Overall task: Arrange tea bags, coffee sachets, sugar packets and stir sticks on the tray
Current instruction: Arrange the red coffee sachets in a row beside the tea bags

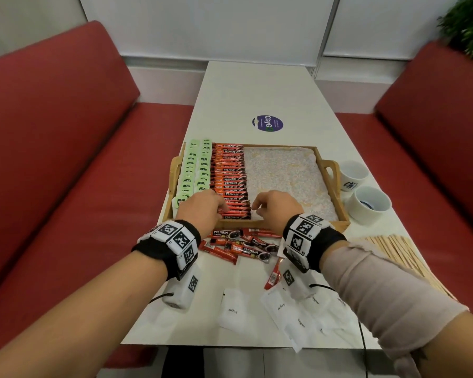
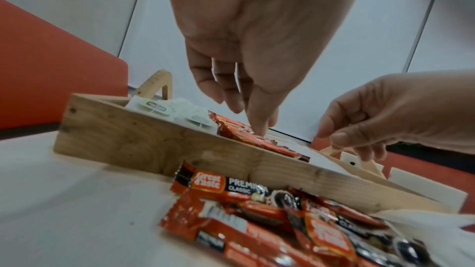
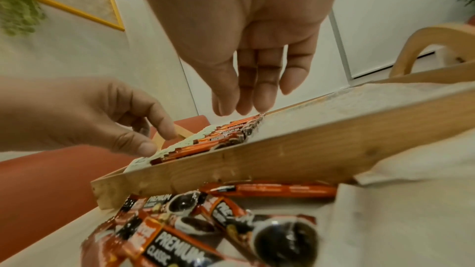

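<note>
1. The long white table (image 1: 257, 91) runs from six to twelve o'clock between two red padded benches (image 1: 52, 132).
2. The rectangular wooden tray (image 1: 336, 192) with looped handles sits at mid-table, lined with a speckled pale cloth (image 1: 287, 173).
3. The row of red coffee sachets (image 1: 230, 173) fills the tray's centre-left strip; the pale green tea bags (image 1: 194, 167) lie at its nine o'clock side.
4. The loose pile of red coffee sachets (image 1: 243, 245) lies on the table at the tray's six o'clock edge.
5. The white paper sugar packets (image 1: 292, 315) lie at six o'clock; the flat wooden stir sticks (image 1: 402, 249) at four o'clock.
6. Two white ceramic cups (image 1: 366, 203) stand at the tray's three o'clock.
7. The left hand (image 1: 202, 205) points its fingers down, fingertips touching the nearest sachets in the row; it grips nothing.
8. The right hand (image 1: 276, 205) hovers just beside that row with loosely bent fingers, holding nothing.
</note>
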The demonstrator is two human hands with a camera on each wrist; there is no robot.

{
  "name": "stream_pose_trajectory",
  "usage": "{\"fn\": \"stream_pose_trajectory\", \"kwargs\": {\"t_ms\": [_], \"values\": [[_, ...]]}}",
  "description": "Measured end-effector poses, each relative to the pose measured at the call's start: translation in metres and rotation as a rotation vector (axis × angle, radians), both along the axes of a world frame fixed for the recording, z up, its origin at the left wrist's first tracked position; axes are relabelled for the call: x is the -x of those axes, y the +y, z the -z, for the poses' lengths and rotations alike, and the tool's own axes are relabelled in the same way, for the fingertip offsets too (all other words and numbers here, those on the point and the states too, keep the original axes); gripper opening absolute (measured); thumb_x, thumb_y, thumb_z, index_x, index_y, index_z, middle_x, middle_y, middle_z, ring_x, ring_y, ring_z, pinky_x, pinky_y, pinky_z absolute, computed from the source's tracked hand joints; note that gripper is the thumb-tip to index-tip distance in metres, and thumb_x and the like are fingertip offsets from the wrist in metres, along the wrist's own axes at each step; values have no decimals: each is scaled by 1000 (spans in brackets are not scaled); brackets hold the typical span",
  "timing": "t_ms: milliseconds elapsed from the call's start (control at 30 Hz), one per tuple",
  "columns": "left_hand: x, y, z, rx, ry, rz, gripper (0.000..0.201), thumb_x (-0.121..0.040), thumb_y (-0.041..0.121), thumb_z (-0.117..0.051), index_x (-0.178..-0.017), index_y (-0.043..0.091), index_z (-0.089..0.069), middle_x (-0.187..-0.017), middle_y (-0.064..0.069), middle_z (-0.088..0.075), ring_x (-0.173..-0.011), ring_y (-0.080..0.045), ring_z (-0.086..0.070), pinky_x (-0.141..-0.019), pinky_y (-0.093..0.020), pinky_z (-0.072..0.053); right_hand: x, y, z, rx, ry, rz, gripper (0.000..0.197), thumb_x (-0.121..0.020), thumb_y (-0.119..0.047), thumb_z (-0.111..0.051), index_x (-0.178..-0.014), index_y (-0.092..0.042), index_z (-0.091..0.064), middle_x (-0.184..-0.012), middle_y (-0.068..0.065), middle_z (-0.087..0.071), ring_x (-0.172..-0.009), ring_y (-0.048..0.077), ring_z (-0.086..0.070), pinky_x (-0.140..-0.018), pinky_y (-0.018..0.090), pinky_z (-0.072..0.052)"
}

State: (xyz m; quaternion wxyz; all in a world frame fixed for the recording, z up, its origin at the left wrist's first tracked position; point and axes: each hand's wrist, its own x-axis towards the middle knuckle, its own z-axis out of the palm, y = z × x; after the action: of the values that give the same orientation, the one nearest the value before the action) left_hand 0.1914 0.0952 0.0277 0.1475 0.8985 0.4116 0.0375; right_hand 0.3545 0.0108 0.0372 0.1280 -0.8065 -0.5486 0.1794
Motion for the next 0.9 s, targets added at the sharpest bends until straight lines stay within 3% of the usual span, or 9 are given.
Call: {"fn": "stream_pose_trajectory", "kwargs": {"t_ms": [200, 367, 567, 733, 900], "values": [[-5, -21, -3, 74, 48, 108, 14, -87, 24, -66, -98, 32, -67, -107, 11, -56, -97, -11, -55, -85, -32, -50, -11, -29, -5, 152, 22, -122, 12, -83, -10, -65, -89, -20, -70, -89, -3, -66, -82, 16, -60, -75, 25, -50], [-9, -33, -2, 70, 80, 164, 17, -85, 29, -68, -102, 32, -67, -108, 11, -60, -100, -11, -55, -78, -25, -43, -9, -45, -7, 416, -48, -284, 21, -73, -13, -78, -91, -22, -71, -70, -16, -51, -68, 7, -51, -61, 19, -42], [-5, -42, 0, 77, 46, 173, 16, -85, 28, -68, -101, 31, -67, -109, 11, -61, -102, -11, -57, -85, -28, -48, 10, -50, 8, 563, -180, -410, 32, -70, -14, -81, -98, -24, -70, -95, -7, -62, -87, 14, -58, -70, 24, -45], [3, -41, 2, 83, 68, 151, 20, -85, 27, -69, -105, 30, -67, -112, 10, -61, -103, -13, -57, -84, -29, -47, 20, -42, 14, 489, -245, -399, 30, -75, -10, -74, -100, -24, -68, -107, -1, -66, -97, 21, -62, -79, 27, -49], [16, -38, 9, 117, 101, 134, 22, -83, 27, -71, -104, 30, -67, -110, 8, -60, -97, -14, -56, -81, -29, -47, 27, -37, 19, 350, -279, -381, 20, -81, -18, -67, -100, -24, -66, -108, 0, -63, -99, 23, -60, -76, 26, -43]]}}
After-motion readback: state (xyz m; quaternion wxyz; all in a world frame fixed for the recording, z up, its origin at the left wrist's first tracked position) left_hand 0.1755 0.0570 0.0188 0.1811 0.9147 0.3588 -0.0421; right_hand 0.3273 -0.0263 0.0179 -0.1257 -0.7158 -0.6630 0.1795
